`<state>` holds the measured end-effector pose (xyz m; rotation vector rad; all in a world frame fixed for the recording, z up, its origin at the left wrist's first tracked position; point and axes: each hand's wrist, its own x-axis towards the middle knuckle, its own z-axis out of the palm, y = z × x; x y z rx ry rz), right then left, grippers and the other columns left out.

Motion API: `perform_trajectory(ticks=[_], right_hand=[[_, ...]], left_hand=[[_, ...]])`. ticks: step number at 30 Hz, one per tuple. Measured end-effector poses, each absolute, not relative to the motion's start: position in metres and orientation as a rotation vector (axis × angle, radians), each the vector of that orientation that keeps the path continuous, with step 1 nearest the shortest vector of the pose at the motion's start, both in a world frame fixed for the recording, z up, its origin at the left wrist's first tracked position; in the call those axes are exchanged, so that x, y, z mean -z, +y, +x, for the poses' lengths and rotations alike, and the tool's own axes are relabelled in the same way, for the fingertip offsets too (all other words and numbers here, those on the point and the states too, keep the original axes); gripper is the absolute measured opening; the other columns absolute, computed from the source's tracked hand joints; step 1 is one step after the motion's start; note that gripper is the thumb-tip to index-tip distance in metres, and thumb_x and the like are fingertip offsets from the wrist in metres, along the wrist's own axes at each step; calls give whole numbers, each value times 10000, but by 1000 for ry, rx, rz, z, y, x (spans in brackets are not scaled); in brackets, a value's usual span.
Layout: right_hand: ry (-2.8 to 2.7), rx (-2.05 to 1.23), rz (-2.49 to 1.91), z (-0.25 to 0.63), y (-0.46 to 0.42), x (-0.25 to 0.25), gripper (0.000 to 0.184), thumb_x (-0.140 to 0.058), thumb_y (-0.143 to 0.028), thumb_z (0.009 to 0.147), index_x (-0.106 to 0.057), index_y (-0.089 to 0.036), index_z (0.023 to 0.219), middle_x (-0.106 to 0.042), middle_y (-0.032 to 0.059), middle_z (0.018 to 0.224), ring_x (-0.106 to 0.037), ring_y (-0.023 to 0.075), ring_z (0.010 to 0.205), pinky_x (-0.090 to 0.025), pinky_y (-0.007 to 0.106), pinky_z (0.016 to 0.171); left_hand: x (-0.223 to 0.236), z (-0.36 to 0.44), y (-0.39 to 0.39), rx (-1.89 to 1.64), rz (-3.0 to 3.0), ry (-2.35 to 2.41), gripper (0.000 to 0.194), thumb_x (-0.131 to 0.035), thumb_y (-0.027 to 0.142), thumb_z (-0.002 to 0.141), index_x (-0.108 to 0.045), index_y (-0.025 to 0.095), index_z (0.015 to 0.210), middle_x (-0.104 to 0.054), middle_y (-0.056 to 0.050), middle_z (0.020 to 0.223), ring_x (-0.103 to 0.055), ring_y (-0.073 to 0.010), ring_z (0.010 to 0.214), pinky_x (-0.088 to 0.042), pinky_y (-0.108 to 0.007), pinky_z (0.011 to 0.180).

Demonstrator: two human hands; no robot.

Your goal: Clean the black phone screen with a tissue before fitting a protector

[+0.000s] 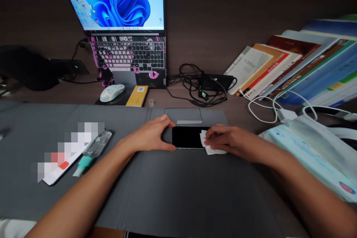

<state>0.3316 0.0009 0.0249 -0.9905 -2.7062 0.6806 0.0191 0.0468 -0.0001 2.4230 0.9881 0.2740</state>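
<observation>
At lower centre, the grey mat (200, 189) is leaving room for moving. Mid-frame, the left hand (150, 134) is bracing the phone (186, 137) by its left end, thumb and fingers spread; the right hand (227, 138) is holding a bunched tissue (214, 150) over its right end, where light, flat pressure should suit. Beyond, a black adapter (218, 81) is limiting reach.

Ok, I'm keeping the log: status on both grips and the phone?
Left grip on phone, left end. Right grip holding tissue. Phone flat, dark screen up. Right end behind tissue.
</observation>
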Motion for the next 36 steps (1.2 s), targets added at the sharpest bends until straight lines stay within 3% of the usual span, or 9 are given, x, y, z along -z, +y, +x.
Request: perform_trajectory(ticks=[11, 20, 28, 36], right_hand=[[-2637, -776, -1067, 345, -1, -28, 265, -474, -292, 1027, -697, -197, 920, -653, 72, 1005, -640, 182, 884, -501, 305, 827], [-2568, -505, -1017, 351, 16, -11, 274, -459, -277, 1031, -699, -180, 939, -703, 99, 987, -658, 197, 907, -503, 318, 834], [-2593, -380, -1048, 345, 17, -15, 249, -492, -276, 1007, -727, -202, 974, -728, 101, 1056, -694, 212, 960, -538, 341, 856], [-2700, -439, -1024, 309, 28, -24, 271, -482, -297, 1010, -734, -199, 986, -729, 105, 1029, -696, 216, 941, -540, 338, 836]], left_hand=[[3, 19, 46, -248, 2451, 980, 555, -761, 519, 773, -531, 217, 1177, -562, -62, 1177, -580, -278, 1085, -472, -407, 941], [3, 20, 47, -263, 2444, 956, 552, -751, 523, 778, -532, 212, 1178, -562, -71, 1171, -578, -274, 1079, -478, -415, 933], [0, 18, 49, -274, 2447, 957, 578, -766, 520, 741, -574, 220, 1195, -570, -56, 1164, -580, -267, 1097, -454, -356, 943], [1, 15, 54, -290, 2414, 959, 606, -782, 531, 712, -592, 201, 1183, -572, -66, 1178, -581, -280, 1108, -451, -363, 942]])
